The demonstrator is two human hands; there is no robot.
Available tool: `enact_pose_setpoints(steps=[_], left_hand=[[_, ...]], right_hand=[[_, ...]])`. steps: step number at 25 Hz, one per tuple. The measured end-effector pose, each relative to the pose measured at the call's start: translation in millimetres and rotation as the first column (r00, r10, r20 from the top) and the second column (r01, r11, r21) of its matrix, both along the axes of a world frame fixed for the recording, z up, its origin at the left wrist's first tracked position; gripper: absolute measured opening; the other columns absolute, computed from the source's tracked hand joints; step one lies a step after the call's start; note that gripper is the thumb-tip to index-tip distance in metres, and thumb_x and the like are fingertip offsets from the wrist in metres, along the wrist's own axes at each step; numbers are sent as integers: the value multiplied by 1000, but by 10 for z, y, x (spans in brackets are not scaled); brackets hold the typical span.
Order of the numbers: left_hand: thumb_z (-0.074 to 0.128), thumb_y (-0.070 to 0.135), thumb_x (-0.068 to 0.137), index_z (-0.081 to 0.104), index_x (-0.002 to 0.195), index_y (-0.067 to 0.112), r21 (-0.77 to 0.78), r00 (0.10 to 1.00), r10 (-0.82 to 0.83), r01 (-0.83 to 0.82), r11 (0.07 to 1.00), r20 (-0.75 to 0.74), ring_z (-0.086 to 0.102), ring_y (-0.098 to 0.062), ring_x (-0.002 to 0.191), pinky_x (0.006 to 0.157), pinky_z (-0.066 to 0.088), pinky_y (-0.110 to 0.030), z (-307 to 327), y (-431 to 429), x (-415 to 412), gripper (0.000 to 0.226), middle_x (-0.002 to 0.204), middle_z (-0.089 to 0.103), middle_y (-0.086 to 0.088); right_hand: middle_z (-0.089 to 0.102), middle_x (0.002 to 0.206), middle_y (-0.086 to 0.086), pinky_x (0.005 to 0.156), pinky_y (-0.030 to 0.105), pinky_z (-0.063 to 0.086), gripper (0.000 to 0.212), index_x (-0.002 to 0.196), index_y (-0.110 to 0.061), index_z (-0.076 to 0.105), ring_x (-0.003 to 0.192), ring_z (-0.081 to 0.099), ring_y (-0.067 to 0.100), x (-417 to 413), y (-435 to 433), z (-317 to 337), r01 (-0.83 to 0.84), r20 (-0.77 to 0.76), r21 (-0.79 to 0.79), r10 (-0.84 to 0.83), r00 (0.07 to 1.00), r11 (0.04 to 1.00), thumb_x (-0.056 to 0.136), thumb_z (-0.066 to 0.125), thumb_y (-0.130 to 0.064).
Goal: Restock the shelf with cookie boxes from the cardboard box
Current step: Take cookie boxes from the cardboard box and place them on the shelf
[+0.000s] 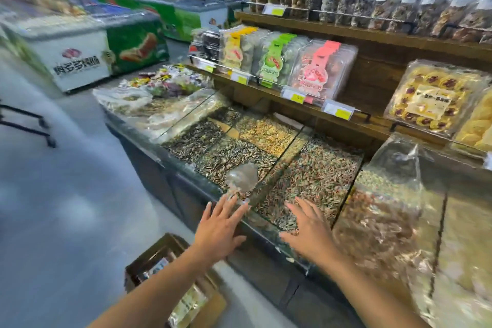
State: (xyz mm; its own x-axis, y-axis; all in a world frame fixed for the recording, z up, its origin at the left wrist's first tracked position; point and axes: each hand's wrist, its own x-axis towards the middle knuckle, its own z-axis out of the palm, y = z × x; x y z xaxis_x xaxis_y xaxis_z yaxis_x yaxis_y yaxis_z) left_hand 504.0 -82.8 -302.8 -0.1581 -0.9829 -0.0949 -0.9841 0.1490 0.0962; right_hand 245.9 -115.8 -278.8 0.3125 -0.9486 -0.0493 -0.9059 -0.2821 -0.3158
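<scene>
Above the front edge of the glass-covered bulk seed bins (277, 157): both hands reach fwd, palms down, holding nothing. L hand (219, 226) has fingers spread, fingertips just short of a clear plastic scoop (242, 177) lying on the striped sunflower seeds. R hand (310, 229) likewise spread, over the glass rim of the adjacent bin w/ mixed-colour seeds. Below the L forearm, on the grey floor, stands the open brown cardboard box (149, 258); clear-wrapped packs (186, 303) show inside, partly hidden by the arm. The wooden shelf (279, 97) runs behind the bins, carrying upright clear plastic cookie boxes w/ yellow, green and pink labels (323, 69); small yellow price tags hang along its front. Further R on the same shelf, a flat clear tray of jam-centred cookies (431, 98) leans tilted. Upper shelf holds a row of clear jars (346, 5). Bkgd L: green-and-white chest freezer (87, 53), blurred.
</scene>
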Motion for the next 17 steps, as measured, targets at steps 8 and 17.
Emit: enact_pose_setpoints(steps=[8,17], left_hand=[[55,57,99,6,165,38,67,968,250,-248,967,-25,-7,-27,161,129,3,-54,-400,781,1343,84,176,0,1],[46,67,98,17,165,36,158,936,348,-336,929,-55,3,-30,162,128,7,-55,-1047,1025,2860,79,175,7,2]], right_hand=[[22,166,-4,123,43,22,80,157,-32,31,153,15,20,1461,137,-383,-249,13,162,250,968,955,87,63,-56],[28,164,-3,121,41,28,75,154,-28,37,151,24,20,2945,163,-996,-294,-14,353,320,947,888,88,64,-50]])
